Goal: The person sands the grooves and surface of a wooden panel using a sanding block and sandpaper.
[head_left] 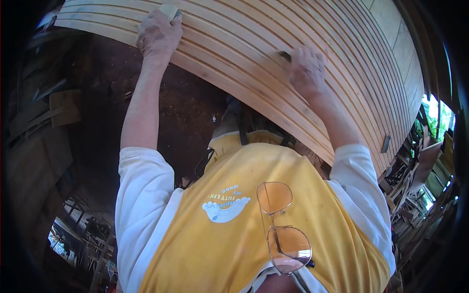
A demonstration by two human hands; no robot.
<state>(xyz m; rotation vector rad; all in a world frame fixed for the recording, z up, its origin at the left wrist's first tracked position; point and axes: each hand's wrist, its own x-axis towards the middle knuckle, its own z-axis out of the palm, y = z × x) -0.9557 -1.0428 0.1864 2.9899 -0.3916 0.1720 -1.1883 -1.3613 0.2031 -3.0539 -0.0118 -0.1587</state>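
My left hand (159,33) is closed over a pale, flat block with a grey edge (171,11), near the far left edge of a large slatted wooden panel (229,63). Fingers curled, my right hand (307,71) presses on the slats near the panel's middle. A small dark piece (285,56) sticks out from its fingers, too blurred to name. Long parallel grooves run between the panel's pale wooden strips. A small dark grey piece (386,143) lies on the panel at the right.
Stacked wood scraps (415,171) stand beyond the panel on the right. Below its near edge is a dark brown floor (185,112) with small debris. Boards (66,107) lean at the left. Sunglasses (288,246) hang from my yellow shirt.
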